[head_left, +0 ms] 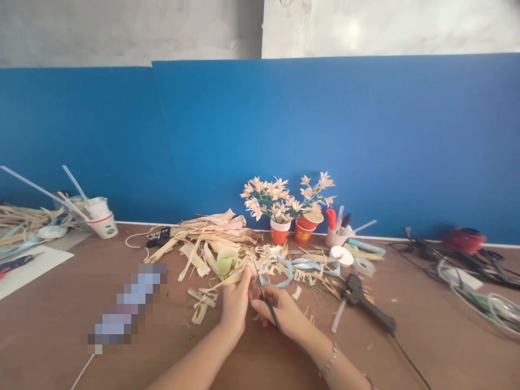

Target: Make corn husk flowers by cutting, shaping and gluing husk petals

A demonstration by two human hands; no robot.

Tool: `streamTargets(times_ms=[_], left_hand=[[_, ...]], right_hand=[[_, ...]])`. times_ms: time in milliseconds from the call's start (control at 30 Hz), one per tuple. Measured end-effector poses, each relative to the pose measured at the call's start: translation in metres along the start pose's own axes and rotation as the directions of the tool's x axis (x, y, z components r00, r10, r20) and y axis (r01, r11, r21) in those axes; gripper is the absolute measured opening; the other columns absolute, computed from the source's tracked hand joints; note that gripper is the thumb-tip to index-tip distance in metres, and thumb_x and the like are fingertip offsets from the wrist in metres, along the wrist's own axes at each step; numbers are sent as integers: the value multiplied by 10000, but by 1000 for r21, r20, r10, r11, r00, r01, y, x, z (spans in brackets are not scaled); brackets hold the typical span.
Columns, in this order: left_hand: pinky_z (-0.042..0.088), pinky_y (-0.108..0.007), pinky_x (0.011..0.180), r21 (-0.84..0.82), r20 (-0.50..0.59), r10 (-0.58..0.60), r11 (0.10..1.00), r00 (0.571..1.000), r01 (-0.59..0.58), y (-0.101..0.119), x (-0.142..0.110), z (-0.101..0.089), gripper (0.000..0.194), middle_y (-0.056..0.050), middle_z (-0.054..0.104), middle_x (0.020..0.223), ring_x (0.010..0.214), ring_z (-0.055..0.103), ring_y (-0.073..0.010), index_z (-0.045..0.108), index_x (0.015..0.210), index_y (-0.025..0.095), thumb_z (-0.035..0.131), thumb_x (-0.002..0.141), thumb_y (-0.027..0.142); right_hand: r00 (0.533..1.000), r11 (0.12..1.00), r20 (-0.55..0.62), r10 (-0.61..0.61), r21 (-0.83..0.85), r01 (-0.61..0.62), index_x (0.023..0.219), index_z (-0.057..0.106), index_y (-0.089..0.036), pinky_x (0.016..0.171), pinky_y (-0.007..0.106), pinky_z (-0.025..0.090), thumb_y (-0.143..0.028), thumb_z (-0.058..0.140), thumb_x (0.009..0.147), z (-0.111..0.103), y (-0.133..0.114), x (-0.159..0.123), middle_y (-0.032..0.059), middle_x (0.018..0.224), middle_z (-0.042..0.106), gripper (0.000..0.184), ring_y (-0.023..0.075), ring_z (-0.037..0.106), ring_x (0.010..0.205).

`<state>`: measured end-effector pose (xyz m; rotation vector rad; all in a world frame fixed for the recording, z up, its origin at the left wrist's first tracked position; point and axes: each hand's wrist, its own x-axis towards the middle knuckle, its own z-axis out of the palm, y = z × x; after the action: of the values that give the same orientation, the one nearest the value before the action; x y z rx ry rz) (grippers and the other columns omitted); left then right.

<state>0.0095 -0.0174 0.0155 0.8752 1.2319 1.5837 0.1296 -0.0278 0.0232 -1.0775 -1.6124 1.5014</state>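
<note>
My right hand (pixel 284 311) is closed around the dark handles of a pair of scissors (pixel 260 283), whose blades point up and away from me. Beside it, my left hand (pixel 234 306) is closed with the thumb raised, pinching a pale piece of dried corn husk (pixel 252 269) close to the blades. Whether the blades touch the husk is too small to tell. Beyond both hands spreads a loose heap of husk strips (pixel 215 233), with a pale green roll (pixel 226 262) on it. Several cut husk scraps (pixel 201 303) lie left of my left hand.
Husk flowers (pixel 276 195) stand in a red paper cup (pixel 279 234) near the blue partition (pixel 325 119). A black glue gun (pixel 368 306) with its cord lies right. Cables (pixel 487 292) crowd the far right; a blurred-out object (pixel 130 303) and white cup (pixel 104 226) are left.
</note>
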Motion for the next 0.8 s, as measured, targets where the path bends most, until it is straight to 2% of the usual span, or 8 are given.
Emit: streamTargets(times_ms=[167, 400, 533, 700, 800], left_hand=[[435, -232, 570, -16, 27, 7, 1000, 1000, -7, 2, -3, 3, 347, -16, 630, 644, 603, 560, -152, 640, 710, 165, 654, 705, 511], [438, -232, 526, -127, -14, -79, 989, 997, 76, 5, 3, 4, 380, -1, 595, 593, 565, 552, -146, 626, 704, 160, 703, 638, 527], [379, -207, 448, -135, -3, -93, 987, 996, 92, 3, 8, 2, 410, -11, 598, 594, 539, 522, -130, 637, 707, 147, 715, 613, 538], [354, -193, 438, -142, 20, -119, 982, 993, 121, 2, 9, 1, 395, -20, 603, 585, 526, 505, -113, 638, 660, 132, 720, 623, 516], [336, -191, 430, -132, 41, -117, 984, 992, 121, 3, 11, -1, 388, -22, 596, 565, 505, 492, -105, 639, 635, 124, 711, 639, 506]], right_hand=[[998, 1000, -59, 4, -20, -6, 732, 526, -166, 406, 189, 356, -515, 638, 713, 1, 2, 2, -68, 472, 485, 367, 81, 457, 394], [993, 997, -120, 16, -73, -25, 610, 462, -187, 325, 175, 267, -533, 631, 716, 5, 5, 6, -88, 382, 406, 399, 65, 388, 307], [990, 993, -138, 41, -100, -55, 577, 454, -190, 310, 175, 249, -534, 649, 690, 5, 2, 7, -87, 358, 396, 411, 65, 380, 296], [987, 989, -141, 82, -109, -98, 607, 508, -178, 298, 172, 262, -524, 652, 686, 3, 0, 6, -87, 354, 408, 383, 66, 379, 287], [989, 987, -101, 104, -110, -115, 669, 532, -172, 307, 158, 258, -501, 650, 698, -5, 0, 3, -78, 387, 457, 351, 67, 413, 311]])
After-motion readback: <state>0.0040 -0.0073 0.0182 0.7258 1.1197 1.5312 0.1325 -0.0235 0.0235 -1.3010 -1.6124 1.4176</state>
